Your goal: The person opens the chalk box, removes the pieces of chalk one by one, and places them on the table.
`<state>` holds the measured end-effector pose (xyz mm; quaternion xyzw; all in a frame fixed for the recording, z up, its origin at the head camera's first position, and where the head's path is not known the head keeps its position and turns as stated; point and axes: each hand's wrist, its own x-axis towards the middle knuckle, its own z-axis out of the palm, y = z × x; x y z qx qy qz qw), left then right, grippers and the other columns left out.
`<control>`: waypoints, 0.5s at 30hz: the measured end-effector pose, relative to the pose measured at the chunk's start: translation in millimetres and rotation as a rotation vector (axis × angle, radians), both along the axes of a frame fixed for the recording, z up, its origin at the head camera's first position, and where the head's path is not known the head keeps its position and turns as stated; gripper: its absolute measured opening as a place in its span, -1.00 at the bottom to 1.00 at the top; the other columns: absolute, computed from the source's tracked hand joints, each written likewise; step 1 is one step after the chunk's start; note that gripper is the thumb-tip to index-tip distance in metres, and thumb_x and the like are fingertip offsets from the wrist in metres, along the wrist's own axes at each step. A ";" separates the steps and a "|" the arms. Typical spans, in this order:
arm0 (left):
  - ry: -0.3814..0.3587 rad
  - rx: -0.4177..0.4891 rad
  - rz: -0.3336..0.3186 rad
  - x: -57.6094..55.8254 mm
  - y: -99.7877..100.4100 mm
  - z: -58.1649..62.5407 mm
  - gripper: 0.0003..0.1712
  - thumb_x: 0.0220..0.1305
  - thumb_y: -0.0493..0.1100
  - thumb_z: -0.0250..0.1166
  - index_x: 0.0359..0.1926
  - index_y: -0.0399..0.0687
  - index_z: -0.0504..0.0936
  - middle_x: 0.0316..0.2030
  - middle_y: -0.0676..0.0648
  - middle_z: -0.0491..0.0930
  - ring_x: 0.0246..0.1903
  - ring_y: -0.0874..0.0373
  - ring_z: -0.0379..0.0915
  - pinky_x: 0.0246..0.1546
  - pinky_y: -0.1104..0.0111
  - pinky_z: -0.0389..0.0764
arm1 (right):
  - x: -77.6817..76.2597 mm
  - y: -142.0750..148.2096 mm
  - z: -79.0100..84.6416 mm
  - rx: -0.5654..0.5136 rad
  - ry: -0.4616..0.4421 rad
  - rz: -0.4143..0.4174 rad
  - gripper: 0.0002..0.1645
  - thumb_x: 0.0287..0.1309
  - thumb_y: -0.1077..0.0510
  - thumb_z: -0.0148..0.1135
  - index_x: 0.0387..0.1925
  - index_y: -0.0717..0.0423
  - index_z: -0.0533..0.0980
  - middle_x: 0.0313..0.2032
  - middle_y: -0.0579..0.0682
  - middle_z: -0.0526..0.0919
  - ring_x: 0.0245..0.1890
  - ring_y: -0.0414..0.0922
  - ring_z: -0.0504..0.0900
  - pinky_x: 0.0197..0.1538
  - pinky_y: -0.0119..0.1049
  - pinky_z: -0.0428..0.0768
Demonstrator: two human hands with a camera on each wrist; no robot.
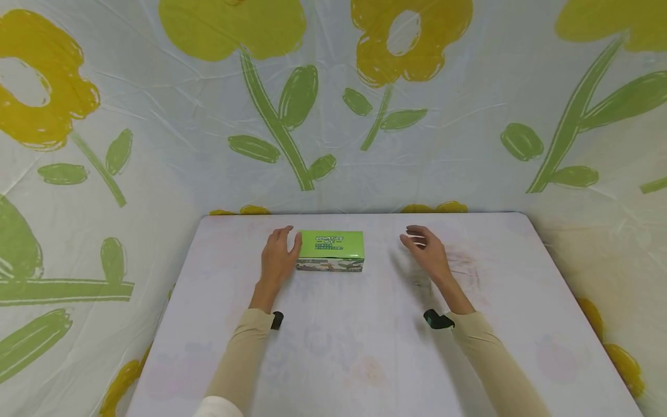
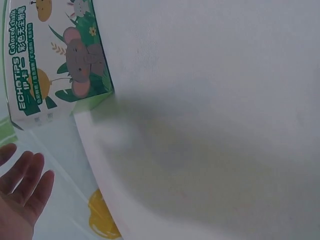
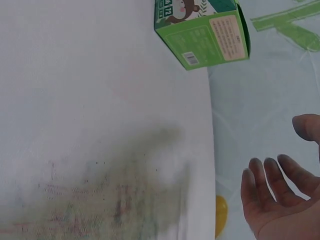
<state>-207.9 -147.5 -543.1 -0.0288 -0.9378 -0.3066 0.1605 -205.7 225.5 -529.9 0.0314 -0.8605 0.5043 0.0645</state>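
Observation:
A green box of colored chalk (image 1: 332, 245) sits near the far side of the white table, lettering on its top. In the left wrist view the chalk box (image 2: 80, 60) shows a printed elephant on its front. My left hand (image 1: 278, 255) hovers by the box's left end with relaxed fingers. The left wrist view shows a gap between that hand (image 2: 22, 195) and the box. Off to the right of the box, my right hand (image 1: 428, 252) is raised over the table, fingers loosely bent around nothing. The chalk box's green end (image 3: 205, 42) faces the right hand (image 3: 285, 195).
Reddish and dark smudges (image 1: 464, 269) mark the white table (image 1: 333, 359) beside the right hand. A flower-printed sheet (image 1: 443, 145) hangs behind the table's far edge and along its sides. Each wrist wears a small black device, one being the right wrist camera (image 1: 438, 319).

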 end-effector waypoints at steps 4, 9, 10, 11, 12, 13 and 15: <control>-0.015 0.011 -0.003 -0.1 3.3 1.4 -0.43 0.57 0.11 0.10 0.29 -0.26 0.53 0.18 -0.30 0.54 0.18 -0.20 0.49 0.17 -0.04 0.57 | -1.1 -9.6 -1.7 -0.018 -0.012 0.023 -0.44 0.45 -0.04 0.26 0.29 0.20 0.47 0.23 0.22 0.57 0.15 0.12 0.60 0.19 -0.33 0.55; -0.044 0.017 -0.009 -1.6 6.6 -0.3 -0.41 0.56 0.13 0.10 0.31 -0.25 0.51 0.20 -0.30 0.52 0.20 -0.19 0.47 0.20 -0.02 0.56 | -4.6 -22.0 -6.4 -0.024 -0.035 0.044 -0.41 0.44 -0.04 0.27 0.32 0.21 0.45 0.26 0.23 0.55 0.17 0.15 0.59 0.27 0.02 0.55; -0.048 0.018 -0.011 -1.9 7.3 -0.6 -0.41 0.56 0.12 0.10 0.31 -0.25 0.51 0.20 -0.30 0.52 0.20 -0.19 0.47 0.20 -0.02 0.56 | -5.4 -24.5 -7.2 -0.020 -0.040 0.048 -0.41 0.44 -0.04 0.27 0.32 0.21 0.44 0.26 0.22 0.55 0.17 0.15 0.59 0.28 0.03 0.55; -0.052 0.020 -0.014 -2.2 8.2 -0.9 -0.41 0.56 0.12 0.10 0.32 -0.24 0.50 0.20 -0.30 0.52 0.20 -0.18 0.48 0.19 -0.01 0.56 | -6.5 -26.8 -8.2 -0.021 -0.043 0.051 -0.41 0.44 -0.03 0.28 0.33 0.20 0.44 0.26 0.22 0.55 0.17 0.16 0.59 0.27 0.04 0.55; -0.053 0.023 -0.017 -2.3 9.0 -1.1 -0.41 0.56 0.12 0.10 0.32 -0.24 0.50 0.19 -0.30 0.51 0.20 -0.18 0.48 0.19 -0.01 0.56 | -7.4 -29.0 -9.1 -0.026 -0.047 0.056 -0.41 0.43 -0.03 0.28 0.33 0.20 0.44 0.26 0.21 0.54 0.17 0.15 0.60 0.27 0.03 0.55; -0.051 0.028 -0.019 -2.4 9.8 -1.2 -0.42 0.56 0.11 0.11 0.32 -0.25 0.49 0.19 -0.30 0.52 0.19 -0.18 0.48 0.19 -0.02 0.57 | -8.0 -31.1 -9.3 -0.027 -0.048 0.061 -0.41 0.43 -0.02 0.29 0.33 0.20 0.44 0.26 0.21 0.54 0.17 0.15 0.60 0.27 0.03 0.55; -0.048 0.036 -0.022 -2.4 11.6 -1.1 -0.43 0.55 0.09 0.12 0.32 -0.25 0.49 0.18 -0.30 0.52 0.18 -0.18 0.49 0.17 -0.02 0.58 | -8.8 -35.2 -9.2 -0.043 -0.049 0.072 -0.42 0.42 0.01 0.30 0.32 0.21 0.44 0.26 0.23 0.54 0.16 0.16 0.60 0.26 0.03 0.56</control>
